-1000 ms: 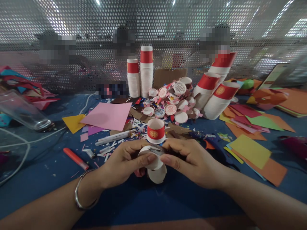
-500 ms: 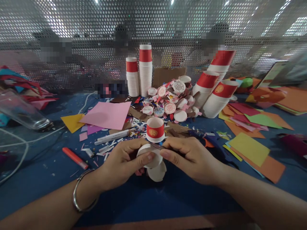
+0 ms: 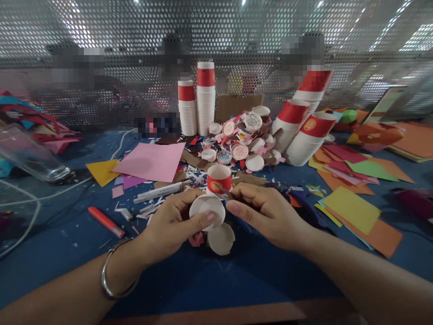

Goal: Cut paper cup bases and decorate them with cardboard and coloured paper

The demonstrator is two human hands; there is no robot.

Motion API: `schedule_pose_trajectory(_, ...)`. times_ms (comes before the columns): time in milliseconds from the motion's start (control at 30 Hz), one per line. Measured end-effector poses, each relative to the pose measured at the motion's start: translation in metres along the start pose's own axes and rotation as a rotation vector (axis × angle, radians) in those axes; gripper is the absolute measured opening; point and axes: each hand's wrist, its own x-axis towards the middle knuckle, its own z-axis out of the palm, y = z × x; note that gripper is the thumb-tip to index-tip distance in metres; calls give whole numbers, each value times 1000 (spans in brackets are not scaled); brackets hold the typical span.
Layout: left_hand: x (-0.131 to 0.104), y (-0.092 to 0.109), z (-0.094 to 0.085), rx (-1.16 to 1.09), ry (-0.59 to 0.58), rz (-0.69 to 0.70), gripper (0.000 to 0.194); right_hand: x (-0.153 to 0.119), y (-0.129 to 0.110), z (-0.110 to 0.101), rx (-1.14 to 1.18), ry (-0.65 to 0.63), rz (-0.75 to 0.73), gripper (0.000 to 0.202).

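Note:
My left hand (image 3: 169, 225) pinches a white cup bottom (image 3: 203, 210) between thumb and fingers, its hollow side facing up toward me. A thin metal blade (image 3: 222, 190) sticks out of my closed right hand (image 3: 274, 214), its tip pointing left just above the cup bottom; the rest of that tool is hidden by my fingers. Right behind both hands stands a short red-and-white paper cup (image 3: 219, 172), upright. Another white cut-out cup bottom (image 3: 221, 240) lies on the blue table below my left hand, beside a crumpled pink scrap (image 3: 196, 239).
A pile of cup bottoms (image 3: 239, 152) and paper shreds sits ahead. Stacked paper cups (image 3: 206, 110) rise behind it, with leaning stacks (image 3: 306, 144) at right. Coloured paper (image 3: 352, 210) lies right, pink paper (image 3: 152, 160) and a red marker (image 3: 106, 221) left. A perforated panel (image 3: 237, 27) closes the back.
The cup bottom in my left hand has tilted so more of its inside shows. My right hand has risen slightly, and the blade has moved up off the rim.

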Motion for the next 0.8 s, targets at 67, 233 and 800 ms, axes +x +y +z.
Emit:
schedule_pose_trajectory(67, -1, 2, 2, 60, -14, 23, 22, -1, -1, 0, -16, -28, 3, 36)
schedule_pose_trajectory(233, -5, 5, 4, 207, -26, 146, 20, -3, -3, -1, -63, -61, -11, 34)
schedule_pose_trajectory(800, -2, 7, 5, 122, -20, 41, 23, -4, -5, -1, -77, 40, -73, 36)
